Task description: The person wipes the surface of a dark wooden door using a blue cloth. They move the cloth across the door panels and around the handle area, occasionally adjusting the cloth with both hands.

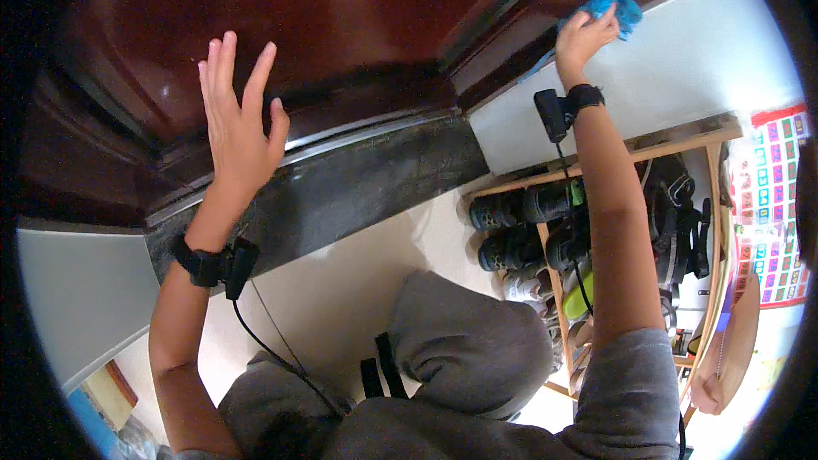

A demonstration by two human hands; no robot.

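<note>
In my right hand (586, 38) is a bunched blue cloth (618, 11), held against the dark wooden door frame (511, 51) near the white wall (696, 57). My left hand (241, 121) is raised in front of the dark reddish-brown door (358, 19), its fingers spread and nothing in them. I cannot tell whether that palm touches the door. A dark stone threshold (383, 179) runs along the door's foot. Each wrist wears a black strap with a small device and a cable.
A wooden shoe rack (677, 144) full of shoes stands close on the right, under my right forearm. A chart with coloured squares (770, 204) hangs on the wall beside it. My bent knee (479, 345) is over the pale tiled floor (358, 275). Several items lie at lower left.
</note>
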